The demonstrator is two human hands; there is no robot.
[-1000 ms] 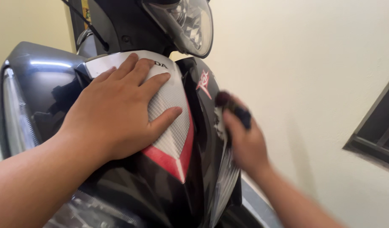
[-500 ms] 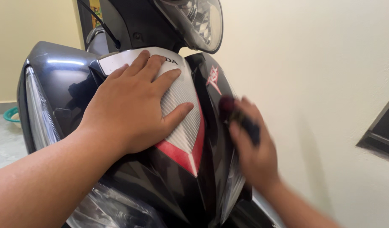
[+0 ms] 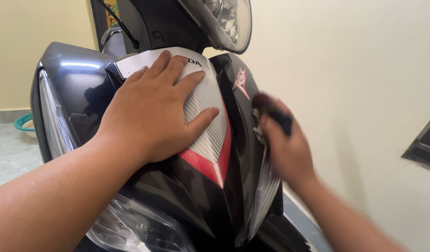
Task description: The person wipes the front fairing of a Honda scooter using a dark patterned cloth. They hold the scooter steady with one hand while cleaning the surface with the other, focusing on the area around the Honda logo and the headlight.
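My left hand (image 3: 154, 119) lies flat, fingers spread, on the scooter's front panel (image 3: 210, 135), holding nothing. My right hand (image 3: 285, 149) has its grip closed on a small dark tool (image 3: 271, 112), pressed to the panel's right edge by the headlight strip (image 3: 266, 196). Looks mid-job; can't tell how much is left.

Under the flat left hand (image 3: 152, 119) lay the scooter's front panel (image 3: 203, 105), silver-white plastic with a fine woven, carbon-style texture, edged below the fingers by a smooth red strip (image 3: 210, 163). Around that palm the black fairing (image 3: 75, 88) was glossy plastic, polished enough to carry reflections. Against the right hand (image 3: 287, 149), closed on a dark tool (image 3: 273, 114) too blurred to judge, the side lamp lens (image 3: 264, 196) was clear ribbed plastic. Beyond it the cream wall (image 3: 355, 70) looked matt and painted.
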